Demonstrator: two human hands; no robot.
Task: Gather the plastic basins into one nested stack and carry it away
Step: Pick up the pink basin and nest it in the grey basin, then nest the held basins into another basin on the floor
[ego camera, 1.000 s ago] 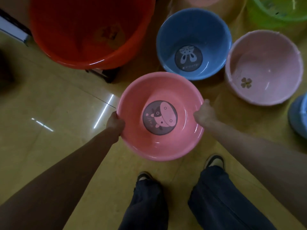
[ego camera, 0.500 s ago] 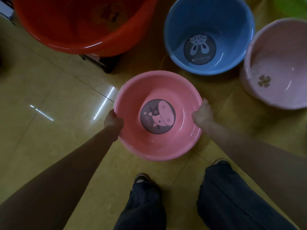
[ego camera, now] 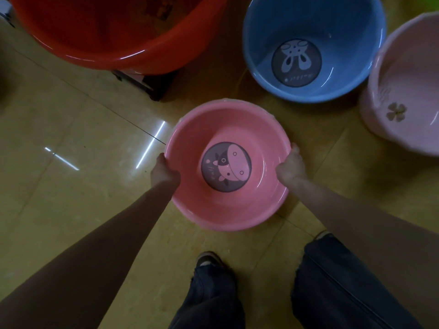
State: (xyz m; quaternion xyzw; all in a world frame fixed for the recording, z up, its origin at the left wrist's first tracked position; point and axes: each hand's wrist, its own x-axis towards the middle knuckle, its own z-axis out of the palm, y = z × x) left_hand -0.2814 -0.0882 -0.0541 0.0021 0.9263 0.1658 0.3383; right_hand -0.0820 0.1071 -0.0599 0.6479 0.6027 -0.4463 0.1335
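The big red basin [ego camera: 102,32] sits far out ahead of the two hands and to their left, propped on a dark stand [ego camera: 149,86] that pokes out from under its near edge. Ahead of the grip and off to the right stands the blue basin [ego camera: 285,27], upright on the yellow floor [ego camera: 71,129], with a round printed picture in its bottom. Just beside it, further right of the grip, is a pale pink basin [ego camera: 408,74] with a small flower mark; the light is dim, so I cannot tell whether those two rims touch.

Between the hands is the pink basin [ego camera: 213,129], mouth up, a cartoon disc printed in its bottom. It seems to be lifted clear of the floor. The left hand [ego camera: 164,173] clasps its left rim, fingers curled under the lip. The right hand [ego camera: 291,166] clasps the opposite rim the same way. Below the grip, toward the person, dark trouser legs [ego camera: 344,288] and one shoe [ego camera: 207,258] show.
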